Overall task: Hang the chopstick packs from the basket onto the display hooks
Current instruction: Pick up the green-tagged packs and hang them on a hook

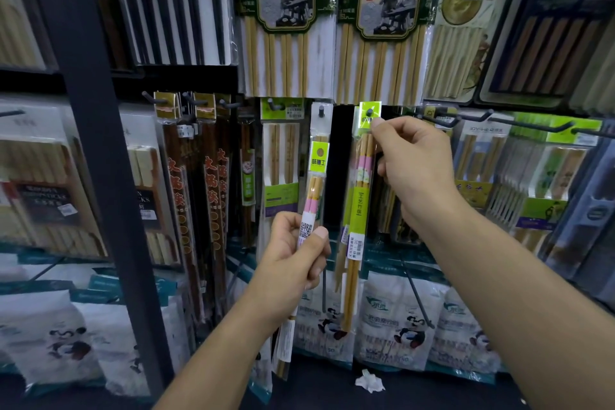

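L hand (299,253) low centre, fingers curled round the middle of a slim pink-banded chopstick pack (315,183), held upright w/ green label on top. R hand (416,170) higher & further in, thumb + forefinger pinching the green header of a 2nd pack (358,206). A display hook (370,111) tip shows through the header hole; pack hangs straight down. Behind: rows of other hung packs (283,27).

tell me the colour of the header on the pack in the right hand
Lime green header on that pack; the head view shows it best.
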